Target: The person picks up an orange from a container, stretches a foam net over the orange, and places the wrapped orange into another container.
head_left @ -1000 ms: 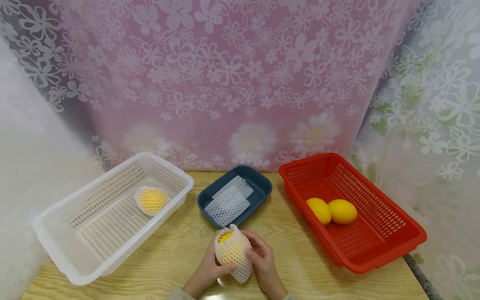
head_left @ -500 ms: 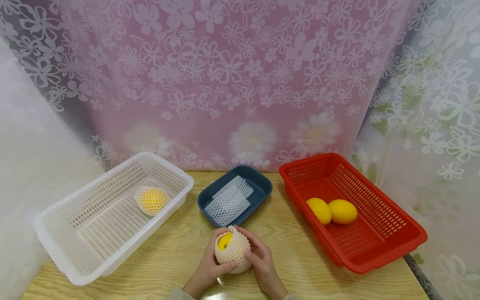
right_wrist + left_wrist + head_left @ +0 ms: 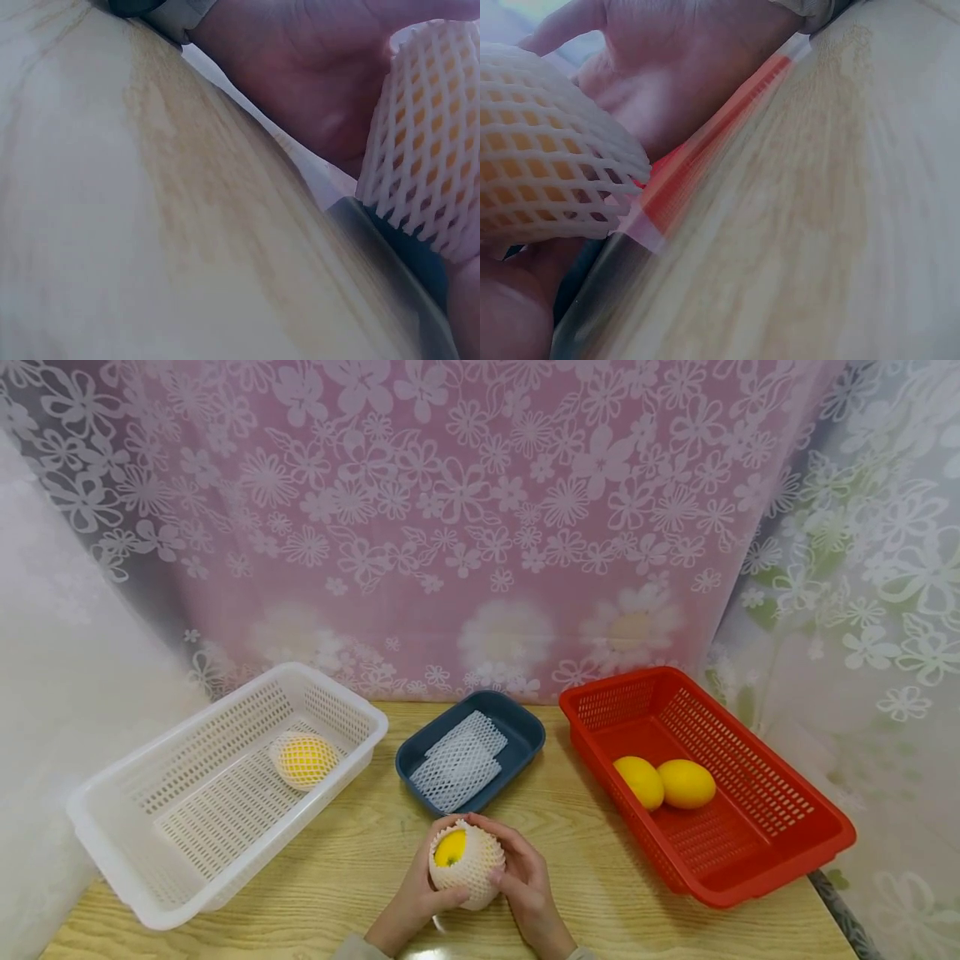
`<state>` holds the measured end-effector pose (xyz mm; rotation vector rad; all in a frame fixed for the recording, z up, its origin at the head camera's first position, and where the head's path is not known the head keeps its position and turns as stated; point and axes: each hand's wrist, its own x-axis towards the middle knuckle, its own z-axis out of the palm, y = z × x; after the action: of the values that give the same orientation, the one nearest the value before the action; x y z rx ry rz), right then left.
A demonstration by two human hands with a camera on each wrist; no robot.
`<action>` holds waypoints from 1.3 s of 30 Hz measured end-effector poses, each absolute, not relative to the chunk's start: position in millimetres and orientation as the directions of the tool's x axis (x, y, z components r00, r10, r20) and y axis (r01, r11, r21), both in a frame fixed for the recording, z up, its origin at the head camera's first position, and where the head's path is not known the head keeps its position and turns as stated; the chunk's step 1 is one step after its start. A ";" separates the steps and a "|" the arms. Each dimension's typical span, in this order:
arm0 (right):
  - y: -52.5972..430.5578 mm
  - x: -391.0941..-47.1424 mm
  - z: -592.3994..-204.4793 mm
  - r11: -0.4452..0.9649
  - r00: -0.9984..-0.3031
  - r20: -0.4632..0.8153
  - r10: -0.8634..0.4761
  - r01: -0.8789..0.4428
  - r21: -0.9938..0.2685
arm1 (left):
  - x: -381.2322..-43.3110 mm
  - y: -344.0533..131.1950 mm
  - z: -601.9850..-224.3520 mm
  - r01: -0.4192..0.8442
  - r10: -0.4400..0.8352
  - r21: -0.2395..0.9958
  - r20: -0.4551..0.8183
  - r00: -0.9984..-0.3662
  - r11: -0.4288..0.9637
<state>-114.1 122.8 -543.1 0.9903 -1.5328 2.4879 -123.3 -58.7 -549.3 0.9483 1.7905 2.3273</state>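
Note:
A yellow fruit [image 3: 449,848] sits inside a white foam net sleeve [image 3: 477,875], held between both hands over the near middle of the table. My left hand [image 3: 415,891] grips it from the left, thumb across the front. On the other side my right hand [image 3: 529,889] holds the net, its thumb on the mesh. The fruit's bare end, with a small dark stem spot, shows through the sleeve's opening. In the left wrist view the net [image 3: 536,154] covers the fruit. The right wrist view shows the net's loose toothed edge [image 3: 420,217] hanging below the fruit.
Behind the hands stands a dark blue tray [image 3: 525,739] holding flat foam nets [image 3: 457,764]. At left, a white basket [image 3: 225,860] contains one netted yellow fruit [image 3: 303,761]. The red basket [image 3: 757,785] at right has two bare yellow fruits [image 3: 686,783].
The sleeve's lower end, hanging long below the fruit a second ago, no longer shows in the head view. More of the fruit's bare end is visible. Both hands stay nearly in place.

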 end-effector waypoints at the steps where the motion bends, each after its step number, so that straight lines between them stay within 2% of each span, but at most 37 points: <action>1: 122.7 -114.1 -543.2 -0.512 -0.791 0.549 -0.272 -0.364 -0.778 | -123.7 -58.8 -549.5 0.317 0.397 0.889 0.436 -0.808 -0.330; 7: 123.2 -114.2 -543.4 -0.495 -0.777 0.572 -0.264 -0.400 -0.771 | -126.7 -58.0 -550.1 0.346 0.390 0.856 0.490 -0.779 -0.384; 13: 124.1 -111.1 -541.3 -0.467 -0.826 0.494 -0.270 -0.336 -0.818 | -127.5 -57.8 -547.5 0.395 0.368 0.841 0.523 -0.768 -0.370; 19: 124.3 -111.4 -540.1 -0.493 -0.785 0.560 -0.265 -0.389 -0.778 | -131.0 -56.3 -546.8 0.528 0.320 0.769 0.633 -0.705 -0.359; 24: 124.6 -111.5 -540.0 -0.515 -0.791 0.549 -0.270 -0.364 -0.776 | -134.3 -55.8 -547.9 0.578 0.308 0.735 0.676 -0.670 -0.356; 28: 123.6 -113.5 -540.3 -0.520 -0.768 0.571 -0.292 -0.373 -0.768 | -132.5 -56.8 -547.5 0.558 0.311 0.750 0.657 -0.686 -0.354; 32: 122.1 -115.6 -541.5 -0.520 -0.735 0.583 -0.346 -0.367 -0.771 | -128.1 -57.8 -545.5 0.504 0.311 0.794 0.600 -0.737 -0.339; 39: 121.7 -112.8 -541.5 -0.489 -0.757 0.504 -0.415 -0.282 -0.825 | -124.1 -59.0 -545.1 0.449 0.314 0.829 0.547 -0.776 -0.334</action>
<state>-112.8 121.7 -541.5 1.1164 -1.6257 2.5526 -124.1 -59.0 -545.1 1.0729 1.8620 2.4145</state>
